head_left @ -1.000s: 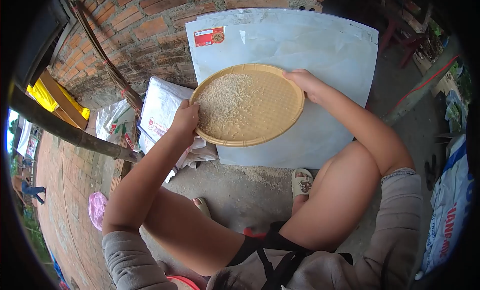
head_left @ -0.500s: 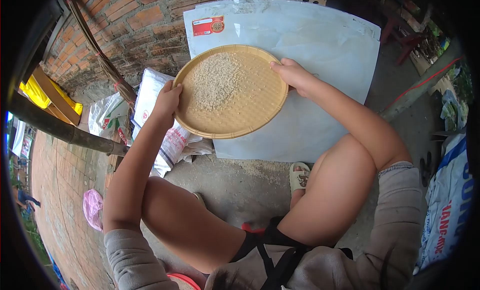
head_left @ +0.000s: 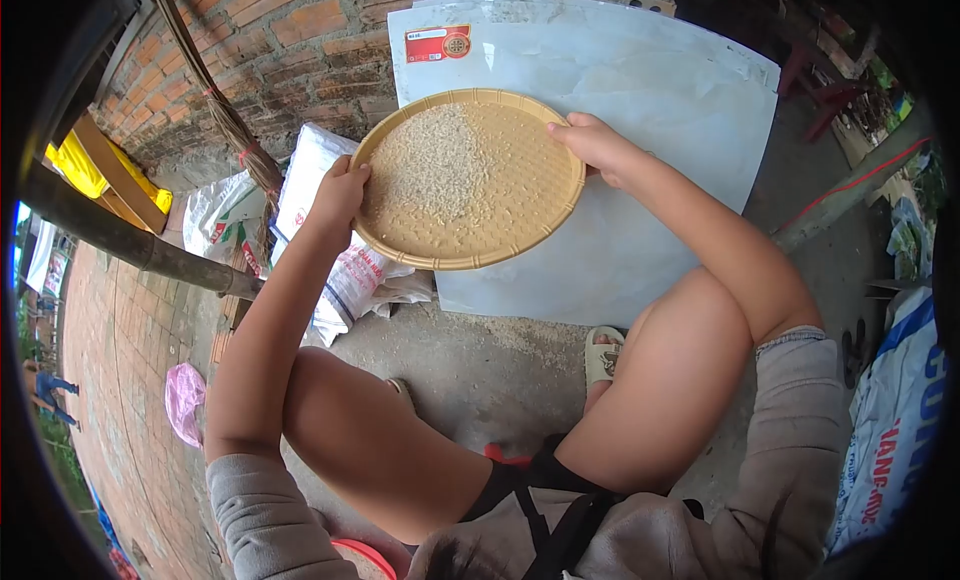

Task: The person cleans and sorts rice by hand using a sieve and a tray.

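Observation:
A round woven winnowing tray (head_left: 540, 205) is held up in front of me, above a pale tile-like sheet. Pale husked grain, which looks like rice (head_left: 435, 160), is heaped on its left and middle, with loose grains scattered toward the near and right sides. My left hand (head_left: 342, 192) is closed round the tray's left rim, thumb on top. On the opposite side, my right hand (head_left: 592, 148) grips the upper right rim, its thumb over the edge. The fingers beneath the tray are hidden on both sides.
Under the tray lies the pale sheet (head_left: 660, 210) with a red label. White printed sacks (head_left: 345, 280) lie to the left by a brick wall (head_left: 300, 50). A bamboo pole (head_left: 150, 252) crosses the left side. A red-rimmed container (head_left: 365, 555) sits near my lap, and a pink bag (head_left: 184, 405) lies left.
The grain has spread toward the near side of the tray. The near rim sits slightly higher in view, and the surroundings have shifted a little to the right. Both hands keep their hold.

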A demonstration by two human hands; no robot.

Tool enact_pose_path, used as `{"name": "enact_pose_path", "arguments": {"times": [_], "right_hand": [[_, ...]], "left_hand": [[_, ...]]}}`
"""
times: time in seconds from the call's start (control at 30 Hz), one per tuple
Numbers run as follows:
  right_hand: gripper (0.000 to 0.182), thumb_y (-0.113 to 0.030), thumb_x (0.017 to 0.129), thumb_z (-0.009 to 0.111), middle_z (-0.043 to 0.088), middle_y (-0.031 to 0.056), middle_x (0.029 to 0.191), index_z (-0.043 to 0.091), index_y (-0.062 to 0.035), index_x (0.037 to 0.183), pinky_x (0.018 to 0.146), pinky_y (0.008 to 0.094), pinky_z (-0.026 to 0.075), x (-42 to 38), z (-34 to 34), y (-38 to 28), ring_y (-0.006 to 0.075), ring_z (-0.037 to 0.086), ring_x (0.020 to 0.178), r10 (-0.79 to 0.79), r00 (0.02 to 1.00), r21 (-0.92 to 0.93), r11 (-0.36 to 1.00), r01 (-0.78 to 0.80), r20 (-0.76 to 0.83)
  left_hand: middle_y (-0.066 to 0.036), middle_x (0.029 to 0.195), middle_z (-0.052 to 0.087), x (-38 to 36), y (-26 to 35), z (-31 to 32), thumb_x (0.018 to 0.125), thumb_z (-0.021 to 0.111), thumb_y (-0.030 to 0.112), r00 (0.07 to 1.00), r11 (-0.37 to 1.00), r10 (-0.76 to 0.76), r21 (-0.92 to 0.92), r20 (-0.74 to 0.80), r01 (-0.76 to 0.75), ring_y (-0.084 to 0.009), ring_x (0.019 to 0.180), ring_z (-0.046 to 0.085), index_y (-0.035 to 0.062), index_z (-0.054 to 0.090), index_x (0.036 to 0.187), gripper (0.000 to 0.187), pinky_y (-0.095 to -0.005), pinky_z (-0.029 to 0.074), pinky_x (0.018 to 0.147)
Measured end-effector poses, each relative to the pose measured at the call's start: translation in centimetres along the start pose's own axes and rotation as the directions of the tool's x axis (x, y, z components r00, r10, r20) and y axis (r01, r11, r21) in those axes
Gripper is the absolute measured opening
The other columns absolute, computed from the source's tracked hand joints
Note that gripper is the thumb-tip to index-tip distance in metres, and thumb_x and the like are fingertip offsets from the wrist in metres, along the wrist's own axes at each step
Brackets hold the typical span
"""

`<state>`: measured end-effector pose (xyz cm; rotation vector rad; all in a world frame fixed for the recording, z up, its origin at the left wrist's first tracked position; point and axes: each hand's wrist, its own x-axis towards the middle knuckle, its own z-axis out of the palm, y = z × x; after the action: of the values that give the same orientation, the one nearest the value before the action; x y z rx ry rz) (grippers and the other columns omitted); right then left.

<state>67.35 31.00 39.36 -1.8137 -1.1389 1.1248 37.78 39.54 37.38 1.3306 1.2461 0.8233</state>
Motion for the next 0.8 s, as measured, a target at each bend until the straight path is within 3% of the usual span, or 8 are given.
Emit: {"name": "enact_pose_path", "arguments": {"times": [0.03,0.2,0.27,0.33,0.47,0.53,0.63,0.8], "right_hand": [[0.029,-0.026,0.094,0.04,0.056,0.0121,0.097,0.045,0.001,0.105,0.067,0.0345,0.049,1.0,-0.1,0.9,0.0182,0.059,0.083,0.02,1.0,0.028,0.999,-0.02,-0.013],[0.03,-0.026,0.095,0.04,0.055,0.0126,0.101,0.045,0.0002,0.106,0.07,0.0344,0.049,1.5,1.3,1.1,0.0189,0.058,0.085,0.028,0.999,0.051,0.998,-0.027,-0.022],[0.03,-0.026,0.095,0.04,0.054,0.0136,0.104,0.044,0.0004,0.108,0.073,0.0345,0.049,1.1,1.5,0.5,0.0199,0.058,0.089,0.062,0.998,0.058,0.996,-0.063,0.016],[0.031,-0.029,0.095,0.041,0.055,0.0119,0.108,0.046,-0.002,0.11,0.077,0.0331,0.047,1.4,1.8,0.5,0.0183,0.056,0.098,0.084,0.996,0.085,0.993,-0.085,0.017],[0.03,-0.026,0.095,0.04,0.052,0.0138,0.112,0.042,-0.0008,0.113,0.08,0.0344,0.048,4.5,2.4,2.2,0.0198,0.055,0.1,0.037,0.999,0.129,0.991,-0.035,-0.015],[0.033,-0.025,0.096,0.039,0.049,0.0153,0.116,0.038,0.0012,0.116,0.083,0.0359,0.049,4.7,2.9,2.1,0.0218,0.055,0.103,0.039,0.999,0.251,0.967,-0.036,-0.009],[0.036,-0.025,0.097,0.037,0.048,0.0168,0.117,0.034,0.0031,0.119,0.084,0.0379,0.05,4.4,3.9,1.8,0.0237,0.054,0.104,0.062,0.998,0.345,0.937,-0.053,-0.015],[0.036,-0.027,0.097,0.036,0.05,0.017,0.113,0.037,0.0033,0.116,0.083,0.0391,0.05,4.5,4.8,0.8,0.0238,0.056,0.101,0.086,0.995,0.363,0.927,-0.097,0.047]], "left_hand": [[-0.009,0.096,0.057,-0.2,-0.2,0.1,0.092,0.043,0.015,1.0,0.999,0.009,0.054,-0.004,-0.009,-0.0142,0.085,0.055,-0.001,0.048,0.113,0.027,-0.0286,0.044,0.078],[-0.008,0.093,0.056,-0.1,-0.4,-0.8,0.092,0.042,0.015,0.999,0.996,0.023,0.088,-0.044,-0.019,-0.0142,0.082,0.054,-0.0007,0.048,0.113,0.027,-0.0284,0.044,0.075],[-0.006,0.084,0.053,0.6,-0.9,-1.5,0.091,0.043,0.017,0.998,0.999,0.026,0.046,-0.051,-0.024,-0.0143,0.073,0.051,0.0019,0.049,0.106,0.022,-0.0294,0.044,0.065],[-0.006,0.085,0.053,0.3,-0.8,-1.4,0.091,0.044,0.017,0.998,0.998,0.03,0.058,-0.06,-0.027,-0.0144,0.074,0.051,0.002,0.05,0.107,0.022,-0.0296,0.044,0.065],[-0.006,0.086,0.054,-0.2,-0.3,-1.6,0.091,0.044,0.018,0.997,0.989,0.031,0.146,-0.074,-0.02,-0.0146,0.075,0.051,0.0025,0.05,0.108,0.024,-0.0297,0.044,0.065],[-0.006,0.086,0.054,-0.2,-0.3,-1.7,0.091,0.043,0.018,0.997,0.986,0.018,0.169,-0.075,-0.005,-0.0147,0.076,0.051,0.0026,0.05,0.109,0.024,-0.0299,0.044,0.065],[-0.006,0.084,0.053,-0.3,-0.5,-2.0,0.091,0.044,0.019,0.994,0.989,0.079,0.134,-0.081,-0.068,-0.0143,0.074,0.051,0.0029,0.05,0.109,0.025,-0.03,0.044,0.062],[-0.004,0.079,0.052,-0.1,-0.7,-3.5,0.09,0.044,0.02,0.997,0.98,0.013,0.2,-0.074,0.003,-0.0135,0.066,0.051,0.0042,0.05,0.107,0.024,-0.0296,0.042,0.053]]}}
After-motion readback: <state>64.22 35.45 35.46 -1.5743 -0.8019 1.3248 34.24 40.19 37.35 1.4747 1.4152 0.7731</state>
